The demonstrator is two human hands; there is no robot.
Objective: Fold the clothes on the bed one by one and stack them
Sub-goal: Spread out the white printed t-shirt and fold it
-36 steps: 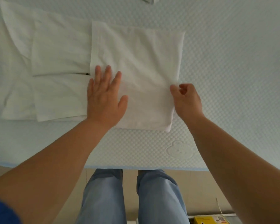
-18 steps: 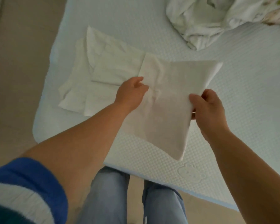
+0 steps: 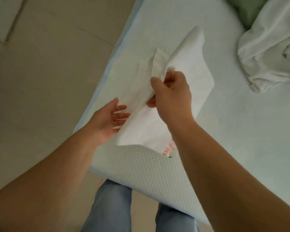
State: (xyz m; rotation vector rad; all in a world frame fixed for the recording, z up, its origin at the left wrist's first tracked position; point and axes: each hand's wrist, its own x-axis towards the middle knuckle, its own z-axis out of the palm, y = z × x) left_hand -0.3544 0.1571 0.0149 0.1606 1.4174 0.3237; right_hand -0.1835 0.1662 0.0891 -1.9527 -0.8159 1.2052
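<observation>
White cloth is seen in the middle of the picture: a folded white garment (image 3: 159, 124) is held up over the near corner of the bed (image 3: 241, 131). The right hand (image 3: 172, 96) is curled round the top of the garment, with the cloth pinched between the thumb and the bent fingers. The rest of the garment is left hanging below that hand, and small pink marks (image 3: 168, 148) can be seen at its low edge, next to the right forearm. The left hand (image 3: 110, 120) is held with the palm up and the fingers straight and a little spread. Its fingertips are placed at the left edge of the garment, but whether they touch it cannot be told. Nothing is gripped by this hand.

More white cloth (image 3: 193, 67) is seen behind the right hand; how it joins the held part cannot be made out. A rumpled pile of pale clothes (image 3: 268, 52) is left on the bed, well apart to the right. Blue trousers (image 3: 110, 208) are seen at the bottom, and a beige tiled floor (image 3: 49, 72) is seen to the left of the bed.
</observation>
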